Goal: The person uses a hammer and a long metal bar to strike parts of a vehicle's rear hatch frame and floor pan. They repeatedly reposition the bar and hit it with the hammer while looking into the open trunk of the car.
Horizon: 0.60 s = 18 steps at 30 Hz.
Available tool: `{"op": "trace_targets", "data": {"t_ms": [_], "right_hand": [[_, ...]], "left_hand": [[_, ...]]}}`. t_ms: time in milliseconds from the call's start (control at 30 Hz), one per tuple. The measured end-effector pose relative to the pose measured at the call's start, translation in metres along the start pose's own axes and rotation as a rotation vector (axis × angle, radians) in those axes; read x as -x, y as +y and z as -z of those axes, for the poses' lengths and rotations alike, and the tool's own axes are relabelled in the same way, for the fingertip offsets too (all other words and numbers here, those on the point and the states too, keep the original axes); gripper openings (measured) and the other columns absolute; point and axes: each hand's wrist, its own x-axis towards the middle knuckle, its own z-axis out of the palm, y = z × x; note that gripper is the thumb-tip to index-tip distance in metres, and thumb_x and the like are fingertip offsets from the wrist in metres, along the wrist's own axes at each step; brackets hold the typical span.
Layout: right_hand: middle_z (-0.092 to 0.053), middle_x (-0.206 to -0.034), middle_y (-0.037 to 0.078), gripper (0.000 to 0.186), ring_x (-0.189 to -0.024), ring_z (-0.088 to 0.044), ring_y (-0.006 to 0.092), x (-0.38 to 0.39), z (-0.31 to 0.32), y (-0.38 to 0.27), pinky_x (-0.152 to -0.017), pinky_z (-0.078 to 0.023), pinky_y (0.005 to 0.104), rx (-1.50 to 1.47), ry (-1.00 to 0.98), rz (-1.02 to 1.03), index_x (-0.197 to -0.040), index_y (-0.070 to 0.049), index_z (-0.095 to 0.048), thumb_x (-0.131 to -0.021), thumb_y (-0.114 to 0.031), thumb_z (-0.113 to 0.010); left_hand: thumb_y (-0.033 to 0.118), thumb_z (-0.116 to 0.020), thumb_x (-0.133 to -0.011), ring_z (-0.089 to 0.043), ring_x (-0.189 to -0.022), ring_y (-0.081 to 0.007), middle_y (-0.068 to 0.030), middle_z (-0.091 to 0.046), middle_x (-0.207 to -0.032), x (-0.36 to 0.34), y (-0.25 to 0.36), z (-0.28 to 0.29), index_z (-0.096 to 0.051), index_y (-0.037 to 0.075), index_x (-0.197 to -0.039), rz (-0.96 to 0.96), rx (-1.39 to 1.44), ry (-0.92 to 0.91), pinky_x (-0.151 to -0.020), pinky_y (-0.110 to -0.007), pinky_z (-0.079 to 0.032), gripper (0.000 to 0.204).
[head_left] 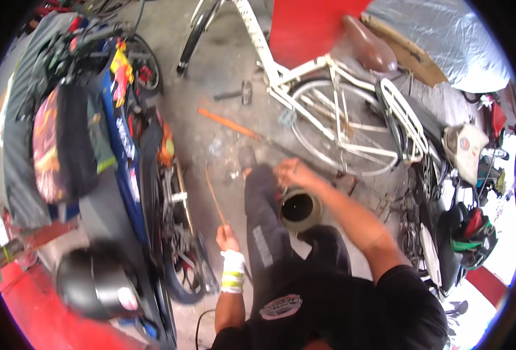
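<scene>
My left hand point(227, 239), its wrist wrapped in a white band with yellow stripes, is closed around the lower end of a thin copper-coloured rod point(213, 193). The rod points up and away over the concrete floor. My right hand point(295, 174) is held beside my knee, just above a round olive-grey container point(310, 226). The container has a dark inside with small bright spots and sits between my legs. My right fingers look bent but are blurred, and whether they hold anything does not show.
A hammer point(246, 93) and a long orange bar point(229, 122) lie on the floor ahead. A white bicycle frame with a wheel point(342, 125) is at the far right. Motorcycles line the left, with a black helmet point(95, 283) near me; more vehicles stand to the right.
</scene>
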Motion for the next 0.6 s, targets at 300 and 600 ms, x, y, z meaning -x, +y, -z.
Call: {"op": "trace_targets", "data": {"t_ms": [300, 600], "right_hand": [[-0.067, -0.082, 0.011, 0.030, -0.063, -0.067, 0.0203, -0.256, 0.029, 0.105, -0.055, -0.057, 0.0313, -0.120, 0.006, -0.226, -0.118, 0.000, -0.060, -0.092, -0.015, -0.051], [-0.063, -0.106, 0.018, 0.065, -0.071, -0.067, 0.0247, -0.572, 0.047, 0.098, -0.060, -0.059, 0.0364, -0.118, 0.285, -0.065, -0.149, -0.013, -0.023, -0.089, -0.004, -0.045]], "left_hand": [[0.027, -0.053, -0.097, -0.049, -0.064, -0.0156, -0.0047, -0.054, -0.069, -0.127, 0.053, -0.073, -0.058, 0.000, -0.088, 0.028, -0.518, -0.005, -0.058, -0.033, -0.040, 0.028], [0.027, -0.049, -0.099, -0.051, -0.053, -0.0211, -0.0107, -0.055, -0.062, -0.190, 0.097, -0.127, -0.060, 0.002, -0.093, 0.209, -0.917, -0.075, -0.053, -0.036, -0.042, 0.028]]}}
